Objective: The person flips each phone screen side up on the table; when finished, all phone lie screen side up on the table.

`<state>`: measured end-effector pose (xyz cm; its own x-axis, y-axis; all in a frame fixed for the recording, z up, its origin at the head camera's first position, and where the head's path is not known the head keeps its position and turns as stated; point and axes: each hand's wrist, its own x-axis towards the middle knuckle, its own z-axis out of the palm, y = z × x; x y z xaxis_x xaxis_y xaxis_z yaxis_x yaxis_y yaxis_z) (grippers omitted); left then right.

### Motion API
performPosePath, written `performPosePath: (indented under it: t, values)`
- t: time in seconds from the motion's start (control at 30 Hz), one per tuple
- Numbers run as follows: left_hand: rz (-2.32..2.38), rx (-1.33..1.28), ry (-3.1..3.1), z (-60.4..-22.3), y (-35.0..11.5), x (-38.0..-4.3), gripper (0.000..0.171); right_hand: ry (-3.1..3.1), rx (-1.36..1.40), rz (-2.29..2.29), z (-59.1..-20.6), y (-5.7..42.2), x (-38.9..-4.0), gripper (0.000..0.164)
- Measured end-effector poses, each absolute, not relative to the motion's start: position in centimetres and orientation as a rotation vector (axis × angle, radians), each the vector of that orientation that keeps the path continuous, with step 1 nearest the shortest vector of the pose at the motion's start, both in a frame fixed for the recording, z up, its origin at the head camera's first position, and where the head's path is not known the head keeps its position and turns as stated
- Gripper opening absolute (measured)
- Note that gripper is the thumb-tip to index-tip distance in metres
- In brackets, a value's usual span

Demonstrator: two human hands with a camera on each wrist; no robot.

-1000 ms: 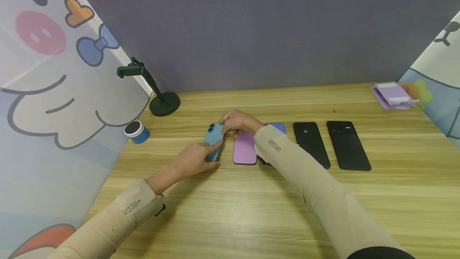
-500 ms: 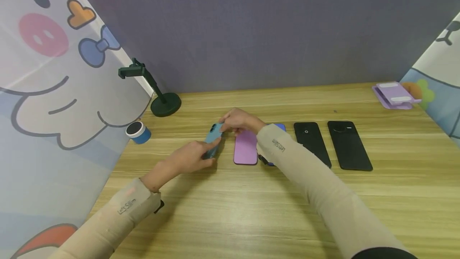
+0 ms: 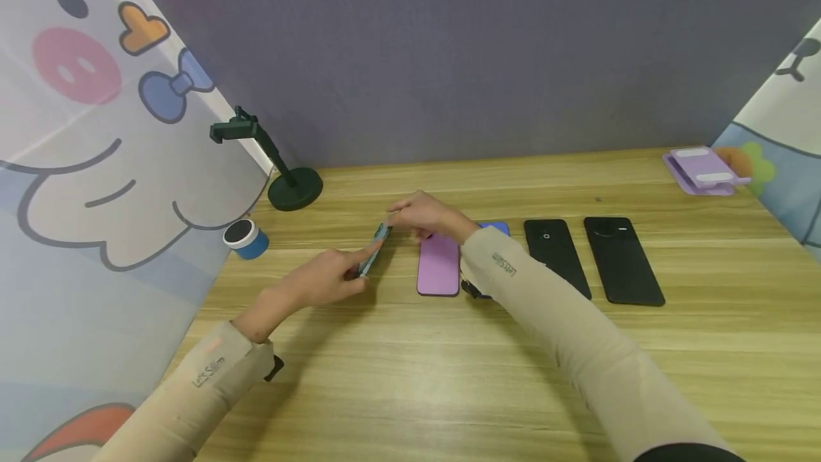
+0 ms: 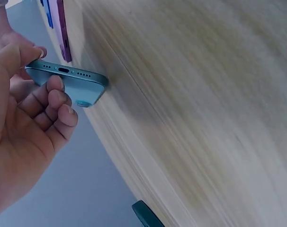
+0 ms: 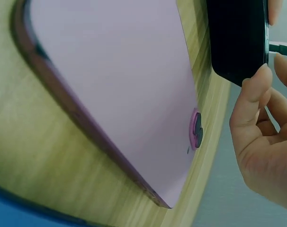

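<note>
A light blue phone [image 3: 374, 252] stands tilted on its edge over the table, between my two hands. My left hand [image 3: 321, 276] grips its near end; the left wrist view shows curled fingertips [image 4: 63, 101] against the phone's back, close to the end with the charging port [image 4: 63, 70]. At the far corner, my right hand [image 3: 426, 214] pinches the phone between thumb and finger. The phone's dark screen [image 5: 240, 38] faces the right wrist camera. A pink-purple phone [image 3: 437, 266] lies back up just right of it, below my right hand.
A blue phone [image 3: 495, 227] lies partly hidden under my right forearm. Two black phones [image 3: 556, 252] lie farther right. A dark green stand [image 3: 295, 189] and a blue jar [image 3: 250, 242] are at the left; a purple folding stand [image 3: 702, 170] is at the back right.
The light blue phone has turned from showing its whole back to nearly edge-on. My left hand has moved left and a little up in the view; the right hand has barely moved.
</note>
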<state>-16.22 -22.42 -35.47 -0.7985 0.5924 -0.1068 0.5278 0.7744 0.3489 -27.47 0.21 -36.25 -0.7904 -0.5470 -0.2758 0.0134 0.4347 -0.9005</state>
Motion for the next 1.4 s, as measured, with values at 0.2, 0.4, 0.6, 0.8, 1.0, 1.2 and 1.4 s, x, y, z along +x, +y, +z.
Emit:
performPosePath:
  t: [0.2, 0.4, 0.6, 0.8, 1.0, 1.2, 1.4]
  values:
    - [0.411, 0.840, 2.754, -35.3, -22.5, -16.2, 0.070, 2.112, -0.460, -1.411, -36.1, 0.8, -27.2, 0.054]
    - [0.432, 0.712, 2.760, -34.8, -22.7, -16.3, 0.072, 2.114, -0.476, -1.395, -36.0, 1.4, -27.0, 0.053]
    - [0.475, 0.650, 2.770, -34.5, -23.3, -16.3, 0.071, 2.132, -0.465, -1.367, -36.3, 1.8, -27.1, 0.055]
    - [0.602, 0.628, 2.794, -35.2, -23.9, -16.3, 0.068, 2.141, -0.474, -1.341, -36.4, 2.0, -27.0, 0.059]
    - [0.888, 0.508, 2.705, -36.2, -24.6, -16.7, 0.061, 2.125, -0.459, -1.357, -36.6, 1.9, -26.9, 0.058]
    - [1.245, 0.372, 2.523, -36.8, -25.0, -16.8, 0.060, 2.120, -0.445, -1.355, -36.9, 2.0, -27.1, 0.060]
    - [1.494, 0.297, 2.334, -37.0, -24.8, -16.4, 0.059, 2.071, -0.392, -1.400, -37.3, 1.9, -27.3, 0.065]
